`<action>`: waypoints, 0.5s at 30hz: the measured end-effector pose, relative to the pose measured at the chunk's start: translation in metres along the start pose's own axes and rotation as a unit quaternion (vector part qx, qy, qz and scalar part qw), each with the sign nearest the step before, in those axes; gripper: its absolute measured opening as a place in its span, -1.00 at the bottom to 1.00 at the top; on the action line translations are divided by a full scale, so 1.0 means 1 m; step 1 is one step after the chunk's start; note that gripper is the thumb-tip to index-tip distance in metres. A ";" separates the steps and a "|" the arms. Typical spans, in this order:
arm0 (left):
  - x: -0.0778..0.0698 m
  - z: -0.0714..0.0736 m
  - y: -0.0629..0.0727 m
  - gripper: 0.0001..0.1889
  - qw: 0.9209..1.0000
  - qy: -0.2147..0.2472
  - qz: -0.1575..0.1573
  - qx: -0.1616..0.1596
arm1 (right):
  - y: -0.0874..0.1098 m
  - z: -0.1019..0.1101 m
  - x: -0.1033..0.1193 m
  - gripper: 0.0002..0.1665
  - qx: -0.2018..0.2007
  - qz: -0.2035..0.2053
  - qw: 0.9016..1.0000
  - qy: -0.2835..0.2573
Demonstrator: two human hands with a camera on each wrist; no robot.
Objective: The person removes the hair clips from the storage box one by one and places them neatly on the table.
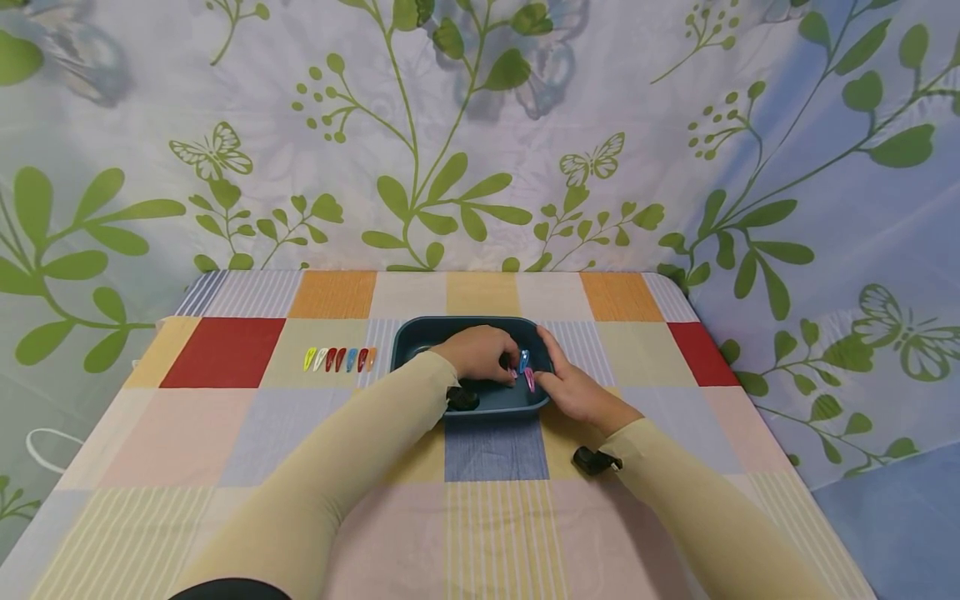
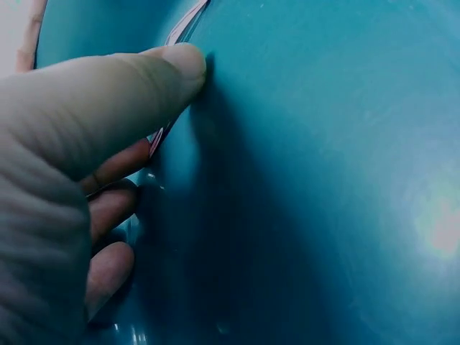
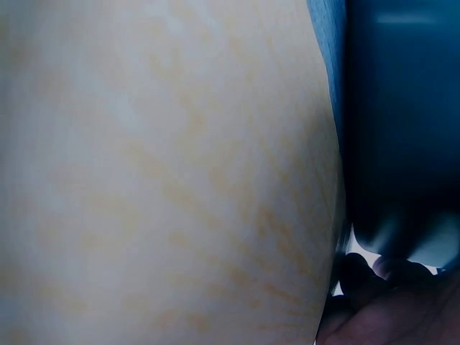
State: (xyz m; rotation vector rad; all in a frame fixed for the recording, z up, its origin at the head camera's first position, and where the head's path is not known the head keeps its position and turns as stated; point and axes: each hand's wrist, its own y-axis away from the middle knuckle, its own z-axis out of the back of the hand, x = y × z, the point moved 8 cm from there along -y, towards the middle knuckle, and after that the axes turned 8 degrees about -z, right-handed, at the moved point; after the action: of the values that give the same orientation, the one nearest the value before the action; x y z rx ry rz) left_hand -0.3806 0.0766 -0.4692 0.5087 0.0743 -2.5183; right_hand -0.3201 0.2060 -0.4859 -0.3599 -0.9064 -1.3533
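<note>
A dark teal tray [image 1: 491,411] sits on the table in the head view. My left hand [image 1: 478,354] reaches down inside it. In the left wrist view, thumb and forefinger pinch a thin pinkish hair clip [image 2: 184,25], largely covered by the thumb. My right hand [image 1: 577,390] holds the tray's right side, its thumb at the rim and the fingers along the outer wall. Near the tray's right end lie a blue hair clip [image 1: 524,361] and a pink hair clip [image 1: 530,380]. In the right wrist view, the right hand [image 3: 395,305] shows beside the tray's wall [image 3: 402,129].
Left of the tray, several snap hair clips [image 1: 341,360] stand in a neat row, yellow, white, red, blue and orange. A patchwork cloth [image 1: 300,508] covers the table. Leaf-printed curtains hang behind it and to the right.
</note>
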 end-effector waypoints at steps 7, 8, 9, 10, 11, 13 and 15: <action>-0.003 0.001 0.001 -0.82 1.000 -0.013 -0.001 0.000 | -0.001 0.000 -0.002 -0.06 0.002 -0.006 1.000 0.004; -0.003 0.001 0.001 -0.80 1.000 -0.014 -0.002 0.001 | -0.001 0.000 -0.002 -0.06 0.002 -0.006 1.000 0.004; -0.003 0.001 0.000 -0.79 1.000 -0.015 -0.003 0.002 | -0.001 -0.001 -0.002 -0.06 0.002 -0.005 1.000 0.006; -0.003 0.001 0.000 -0.77 1.000 -0.014 -0.004 0.003 | -0.001 -0.001 -0.002 -0.06 0.002 -0.005 1.000 0.007; -0.003 0.001 0.000 -0.76 1.000 -0.013 -0.004 0.003 | -0.001 -0.001 -0.002 -0.06 0.001 -0.005 1.000 0.006; -0.002 0.000 0.000 -0.76 1.000 -0.015 -0.006 0.002 | -0.001 -0.001 -0.002 -0.05 0.000 -0.007 1.000 0.003; -0.001 -0.001 -0.001 -0.77 1.000 -0.016 -0.004 0.002 | -0.001 -0.001 -0.002 -0.05 -0.001 -0.012 1.000 0.004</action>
State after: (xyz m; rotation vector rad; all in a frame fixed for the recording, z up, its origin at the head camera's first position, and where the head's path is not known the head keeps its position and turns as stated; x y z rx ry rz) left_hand -0.3797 0.0782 -0.4695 0.4702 0.0608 -2.5348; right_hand -0.3207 0.2063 -0.4888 -0.3457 -0.9056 -1.3764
